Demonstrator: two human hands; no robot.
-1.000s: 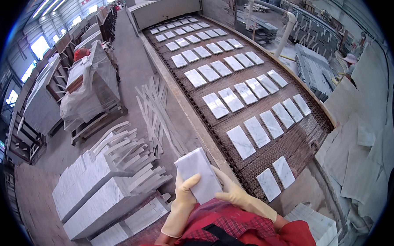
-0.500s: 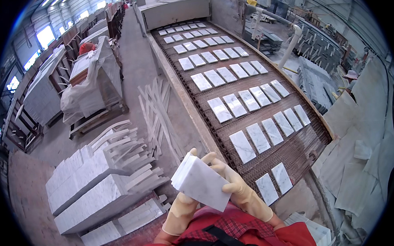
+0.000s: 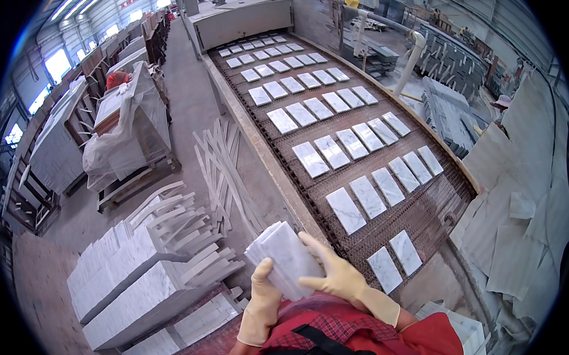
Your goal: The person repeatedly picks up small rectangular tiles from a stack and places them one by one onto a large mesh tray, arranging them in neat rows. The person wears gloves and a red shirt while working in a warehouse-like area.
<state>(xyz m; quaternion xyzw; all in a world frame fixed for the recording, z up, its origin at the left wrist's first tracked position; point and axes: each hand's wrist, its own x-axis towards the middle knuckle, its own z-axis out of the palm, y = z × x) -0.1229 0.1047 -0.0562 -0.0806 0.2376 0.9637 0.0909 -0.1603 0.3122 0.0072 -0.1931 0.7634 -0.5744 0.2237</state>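
I hold a small stack of white marble tiles [image 3: 284, 259] close in front of my red clothing, tilted, with several tile edges showing at its upper left. My left hand [image 3: 263, 300], in a cream rubber glove, is closed on the stack's lower left side with the thumb up. In a matching glove, my right hand [image 3: 341, 278] grips the right side, its thumb low against the tiles and its fingers along the upper right edge. Nearest to the right hand, two marble tiles [image 3: 404, 252] lie on the brown mesh conveyor [image 3: 354, 243].
Rows of white tiles run up the conveyor to a grey machine housing [image 3: 246, 22]. At left, stacked marble slabs [image 3: 134, 304] and thin stone strips [image 3: 221, 171] lie by the conveyor's side rail [image 3: 268, 156]. Plastic-wrapped crates [image 3: 130, 133] stand beyond; broken sheets [image 3: 509, 231] lie right.
The stack has turned more upright and its tiles are fanned slightly. My left hand's fingers have left the top edge; its thumb is now at the left side. The right hand's fingers have spread.
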